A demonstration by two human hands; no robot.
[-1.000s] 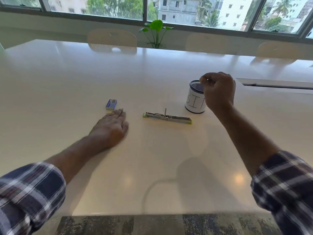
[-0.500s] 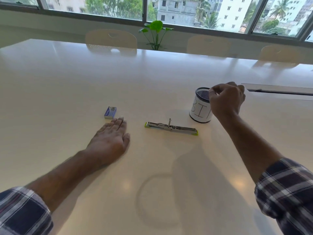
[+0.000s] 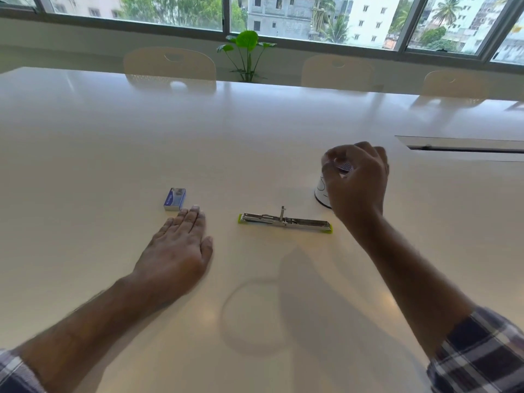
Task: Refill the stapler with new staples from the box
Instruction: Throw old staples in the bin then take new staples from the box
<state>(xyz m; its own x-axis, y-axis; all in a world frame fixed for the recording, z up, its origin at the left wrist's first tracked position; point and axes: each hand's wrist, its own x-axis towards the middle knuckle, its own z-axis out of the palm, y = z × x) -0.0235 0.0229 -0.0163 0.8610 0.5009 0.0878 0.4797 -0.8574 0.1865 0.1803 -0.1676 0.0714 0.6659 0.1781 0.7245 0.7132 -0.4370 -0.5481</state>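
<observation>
white table point(image 3: 255, 131) fills the frame; opened stapler point(image 3: 285, 221) lies at centre, staple box point(image 3: 175, 199) left of it. left hand point(image 3: 177, 251) rests flat, fingers spread narrowly; right hand point(image 3: 355, 177) curls over the cup point(image 3: 321, 194), contents unclear.

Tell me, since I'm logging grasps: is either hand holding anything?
Left hand holds nothing, flat on the table. Right hand hangs bunched over the bin; contents cannot be told.

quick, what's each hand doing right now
Left hand: open, flat on the table, holding nothing, just short of the staple box.
Right hand: fingers curled over the bin; whether it holds anything cannot be told.
</observation>
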